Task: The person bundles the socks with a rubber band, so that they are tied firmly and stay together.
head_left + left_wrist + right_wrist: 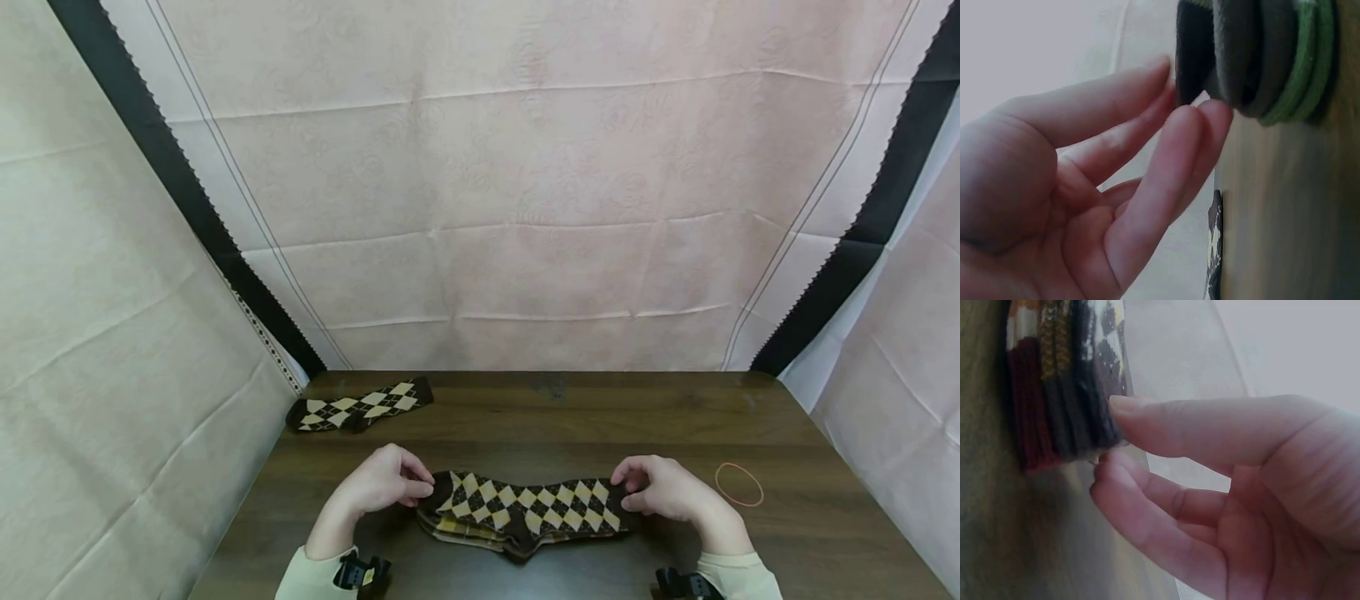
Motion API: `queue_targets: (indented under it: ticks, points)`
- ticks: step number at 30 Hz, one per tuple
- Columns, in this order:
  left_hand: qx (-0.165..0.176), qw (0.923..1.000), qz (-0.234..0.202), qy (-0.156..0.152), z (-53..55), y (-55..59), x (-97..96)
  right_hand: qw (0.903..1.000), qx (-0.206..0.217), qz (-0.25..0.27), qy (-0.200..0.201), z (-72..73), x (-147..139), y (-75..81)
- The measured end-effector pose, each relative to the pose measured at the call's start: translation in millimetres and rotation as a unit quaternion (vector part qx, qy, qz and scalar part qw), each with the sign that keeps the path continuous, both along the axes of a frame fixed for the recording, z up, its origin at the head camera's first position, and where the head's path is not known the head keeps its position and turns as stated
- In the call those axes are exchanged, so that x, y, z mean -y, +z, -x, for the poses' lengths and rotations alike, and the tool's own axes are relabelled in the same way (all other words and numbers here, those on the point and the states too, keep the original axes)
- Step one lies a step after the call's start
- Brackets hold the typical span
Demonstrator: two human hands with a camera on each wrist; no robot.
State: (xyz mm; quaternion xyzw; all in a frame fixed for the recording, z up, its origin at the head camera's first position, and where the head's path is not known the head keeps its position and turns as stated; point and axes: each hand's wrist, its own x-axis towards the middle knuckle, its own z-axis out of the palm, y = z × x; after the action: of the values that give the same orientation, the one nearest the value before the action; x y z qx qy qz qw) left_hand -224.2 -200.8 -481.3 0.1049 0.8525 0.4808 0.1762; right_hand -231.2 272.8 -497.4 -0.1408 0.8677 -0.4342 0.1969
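Observation:
A dark brown sock with cream and grey diamonds [525,504] lies flat on top of a stack of folded socks [468,532]. At the stack's left end, my left hand [386,479] pinches the top sock's dark end [1194,56] between thumb and fingers. The right hand [663,490] holds the opposite end, its thumb [1147,419] on the patterned face and its fingers curled at the edge. Below the top sock, the right wrist view shows mustard and maroon layers [1029,406]; green layers [1310,69] appear in the left wrist view.
Another diamond-patterned sock [360,406] lies at the table's back left. To the right of my right hand is a thin orange rubber band [738,485]. Pale fabric walls [525,208] rise behind and beside the brown wooden table [600,417].

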Motion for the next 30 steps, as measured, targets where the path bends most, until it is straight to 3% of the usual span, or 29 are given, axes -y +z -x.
queue_targets:
  ticks: [6, 9, 13, 17, 23, 30]
  points:
    - [-0.049, 0.9959, -0.027, 0.072, 13.7, -5.8, 11.9, 0.9988, -0.034, -0.025, 0.024, 2.7, 1, 1.6]
    - [-0.070, 0.9912, -0.046, 0.103, 28.3, -13.2, 20.3, 0.9975, -0.057, -0.038, 0.017, 1.7, 1, 3.6]
    - [-0.117, 0.9842, -0.019, 0.131, 55.2, -23.7, 31.8, 0.9941, -0.095, -0.048, -0.017, -0.5, 3, 8.4]
    - [-0.156, 0.9777, 0.017, 0.139, 76.3, -30.2, 43.2, 0.9896, -0.126, -0.048, -0.050, 0.2, 10, 13.8]
    - [-0.203, 0.9697, 0.056, 0.123, 93.5, -37.7, 48.9, 0.9884, -0.137, -0.023, -0.063, 4.2, 18, 14.7]
    - [-0.194, 0.9707, 0.079, 0.118, 104.4, -44.0, 49.4, 0.9811, -0.172, -0.020, -0.086, 7.8, 22, 17.8]
